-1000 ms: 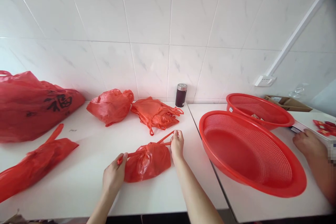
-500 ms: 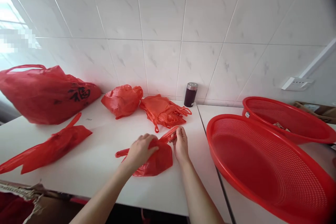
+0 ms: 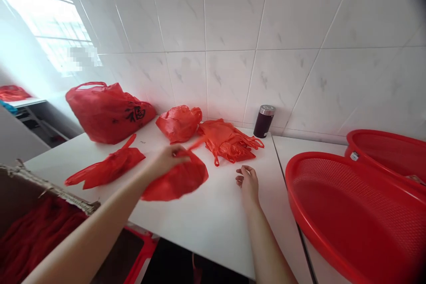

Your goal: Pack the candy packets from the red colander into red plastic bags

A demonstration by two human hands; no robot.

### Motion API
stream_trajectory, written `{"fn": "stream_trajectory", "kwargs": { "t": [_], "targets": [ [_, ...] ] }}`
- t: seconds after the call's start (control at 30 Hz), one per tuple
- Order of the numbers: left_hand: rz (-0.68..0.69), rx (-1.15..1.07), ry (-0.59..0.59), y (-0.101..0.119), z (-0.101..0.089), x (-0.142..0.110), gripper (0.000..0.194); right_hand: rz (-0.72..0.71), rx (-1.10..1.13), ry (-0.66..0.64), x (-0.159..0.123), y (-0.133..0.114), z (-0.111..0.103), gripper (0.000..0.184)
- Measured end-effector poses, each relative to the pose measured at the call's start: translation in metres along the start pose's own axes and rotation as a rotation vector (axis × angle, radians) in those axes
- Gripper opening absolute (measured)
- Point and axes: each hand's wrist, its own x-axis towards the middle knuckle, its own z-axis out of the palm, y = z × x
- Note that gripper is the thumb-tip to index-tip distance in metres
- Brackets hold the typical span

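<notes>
My left hand [image 3: 169, 159] is closed on the upper part of a red plastic bag [image 3: 183, 179], which hangs slightly blurred over the white table [image 3: 216, 213]. My right hand [image 3: 248, 179] is apart from the bag, its fingers loosely curled and spread with nothing in them. Just beyond both hands lies a pile of flattened red plastic bags [image 3: 229, 140] with loop handles. Another red bag [image 3: 111, 166], long and filled, rests on the table to the left of the held one.
A bunched red bag [image 3: 179, 124] and a large red bag [image 3: 109, 113] with black lettering stand along the tiled wall. A dark tumbler [image 3: 264, 122] is beside the pile. Red plastic baskets [image 3: 319, 204] occupy the right. At lower left, a cardboard box [image 3: 49, 188] holds dark red material.
My right hand has let go of the bag's handle. The left hand has carried the bag leftward across the table, and my view has turned left.
</notes>
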Motion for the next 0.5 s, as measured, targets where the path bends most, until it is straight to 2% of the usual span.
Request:
{"fn": "stream_trajectory", "kwargs": {
  "t": [0.1,0.33,0.4,0.5],
  "targets": [
    [-0.068,-0.045,0.065,-0.012,-0.038,0.006,0.032,-0.006,-0.051,0.002,-0.001,0.001,0.0,0.028],
    [-0.263,-0.16,0.146,-0.048,-0.11,-0.008,0.054,-0.052,-0.156,-0.026,-0.006,0.0,0.003,0.026],
    [-0.291,-0.15,0.257,-0.06,-0.136,-0.004,0.056,-0.067,-0.172,-0.033,-0.007,0.0,0.004,0.027],
    [-0.329,-0.047,0.501,-0.081,-0.184,0.008,0.049,-0.082,-0.195,-0.041,-0.007,0.002,0.004,0.029]
  ]
}}
